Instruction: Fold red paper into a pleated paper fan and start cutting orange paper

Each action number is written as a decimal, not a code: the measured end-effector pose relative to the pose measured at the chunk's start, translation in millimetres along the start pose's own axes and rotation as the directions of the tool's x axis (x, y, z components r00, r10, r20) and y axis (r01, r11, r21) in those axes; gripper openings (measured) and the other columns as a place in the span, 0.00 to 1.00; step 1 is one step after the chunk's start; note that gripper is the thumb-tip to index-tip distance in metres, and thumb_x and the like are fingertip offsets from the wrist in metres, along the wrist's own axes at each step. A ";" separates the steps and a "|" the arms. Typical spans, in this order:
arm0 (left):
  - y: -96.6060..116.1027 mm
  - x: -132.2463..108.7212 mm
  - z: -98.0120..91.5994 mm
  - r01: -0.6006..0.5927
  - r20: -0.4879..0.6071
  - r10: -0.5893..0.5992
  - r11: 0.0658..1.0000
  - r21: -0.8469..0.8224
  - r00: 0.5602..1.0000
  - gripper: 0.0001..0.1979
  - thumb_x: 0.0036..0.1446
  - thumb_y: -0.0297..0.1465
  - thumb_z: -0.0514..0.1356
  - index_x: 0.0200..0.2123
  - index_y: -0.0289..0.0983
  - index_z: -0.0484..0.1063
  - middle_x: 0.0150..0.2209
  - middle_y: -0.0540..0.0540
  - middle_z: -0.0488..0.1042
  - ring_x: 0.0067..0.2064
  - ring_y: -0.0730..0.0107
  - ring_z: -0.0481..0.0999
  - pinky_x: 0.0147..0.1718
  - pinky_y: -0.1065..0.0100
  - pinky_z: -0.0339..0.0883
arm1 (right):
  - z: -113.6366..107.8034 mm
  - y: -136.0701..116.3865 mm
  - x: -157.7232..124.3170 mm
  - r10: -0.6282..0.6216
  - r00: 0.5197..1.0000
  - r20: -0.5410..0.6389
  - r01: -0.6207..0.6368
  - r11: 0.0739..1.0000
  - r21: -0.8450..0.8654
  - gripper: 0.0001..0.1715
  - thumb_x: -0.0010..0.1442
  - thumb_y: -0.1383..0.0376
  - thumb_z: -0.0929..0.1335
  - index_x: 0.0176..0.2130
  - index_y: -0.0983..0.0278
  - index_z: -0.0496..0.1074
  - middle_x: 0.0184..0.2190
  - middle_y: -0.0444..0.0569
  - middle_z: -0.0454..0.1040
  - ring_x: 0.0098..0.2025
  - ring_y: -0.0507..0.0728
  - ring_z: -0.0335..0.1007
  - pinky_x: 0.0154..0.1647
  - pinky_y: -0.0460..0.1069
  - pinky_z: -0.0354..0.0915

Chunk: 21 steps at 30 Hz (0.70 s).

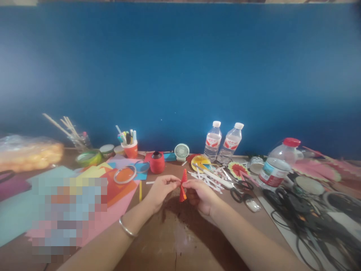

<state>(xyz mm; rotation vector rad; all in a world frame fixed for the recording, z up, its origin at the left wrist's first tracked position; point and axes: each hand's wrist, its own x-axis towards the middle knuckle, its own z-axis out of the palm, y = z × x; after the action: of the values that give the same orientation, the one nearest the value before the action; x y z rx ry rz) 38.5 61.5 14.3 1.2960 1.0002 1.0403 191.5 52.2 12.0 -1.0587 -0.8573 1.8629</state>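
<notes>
A small piece of red-orange folded paper, pleated and fanning out at its lower end, stands upright between my two hands above the brown table. My left hand pinches its left side with thumb and forefinger. From the right, my right hand grips the same paper, its other fingers curled behind. A silver bangle circles my left wrist. Just beyond my right hand lie white paper strips and black-handled scissors.
Coloured paper sheets spread at left, partly blurred out. At the back stand a cup of pens, a red jar, a small fan and two water bottles. A large red-capped bottle and black cables occupy the right.
</notes>
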 end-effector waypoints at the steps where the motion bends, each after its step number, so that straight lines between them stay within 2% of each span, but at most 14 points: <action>1: 0.3 -0.3 0.5 0.017 -0.004 -0.017 1.000 -0.015 1.000 0.08 0.43 0.32 0.63 0.26 0.33 0.74 0.24 0.49 0.72 0.26 0.75 0.66 0.25 0.74 0.56 | 0.2 0.6 0.2 -0.009 1.000 -0.004 0.009 1.000 -0.013 0.12 0.38 0.65 0.69 0.20 0.63 0.59 0.11 0.31 0.44 0.14 0.44 0.33 0.17 0.44 0.30; 5: 0.8 -0.8 -1.2 0.098 0.002 -0.099 0.992 -0.076 0.995 0.09 0.42 0.33 0.64 0.25 0.33 0.72 0.18 0.53 0.66 0.18 0.81 0.59 0.18 0.75 0.50 | -0.1 1.0 0.1 -0.069 0.997 -0.024 0.067 0.993 -0.096 0.09 0.41 0.63 0.69 0.21 0.64 0.64 0.10 0.33 0.47 0.14 0.44 0.36 0.16 0.45 0.32; 13: 0.6 1.2 -10.1 0.229 0.095 -0.217 0.964 -0.135 0.972 0.10 0.42 0.34 0.64 0.25 0.34 0.67 0.15 0.58 0.57 0.15 0.84 0.50 0.14 0.76 0.42 | -1.0 -11.7 -5.6 -0.219 0.973 -0.077 0.177 0.915 -0.363 0.06 0.45 0.65 0.66 0.21 0.65 0.70 0.09 0.36 0.53 0.14 0.46 0.43 0.17 0.45 0.37; 17: 0.2 0.4 -11.1 0.237 0.153 -0.222 0.967 -0.092 0.963 0.13 0.43 0.37 0.63 0.25 0.35 0.66 0.16 0.58 0.55 0.15 0.84 0.49 0.15 0.76 0.41 | -1.2 -15.3 -4.3 -0.240 0.968 -0.070 0.185 0.877 -0.443 0.05 0.44 0.66 0.67 0.21 0.65 0.71 0.13 0.38 0.60 0.16 0.46 0.47 0.17 0.44 0.41; 21: 1.1 -0.2 -12.2 0.197 0.193 -0.201 0.980 0.038 0.960 0.14 0.43 0.39 0.62 0.25 0.34 0.68 0.15 0.57 0.56 0.15 0.84 0.48 0.15 0.75 0.40 | -6.2 -19.6 -2.0 -0.189 0.981 -0.047 0.141 0.858 -0.494 0.10 0.44 0.64 0.69 0.17 0.65 0.66 0.10 0.36 0.55 0.15 0.45 0.44 0.17 0.44 0.40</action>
<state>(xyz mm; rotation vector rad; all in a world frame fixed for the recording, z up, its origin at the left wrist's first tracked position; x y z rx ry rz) 26.6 64.4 15.0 1.2573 0.9686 0.7362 203.8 60.1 26.6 -1.3170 -1.3646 1.4684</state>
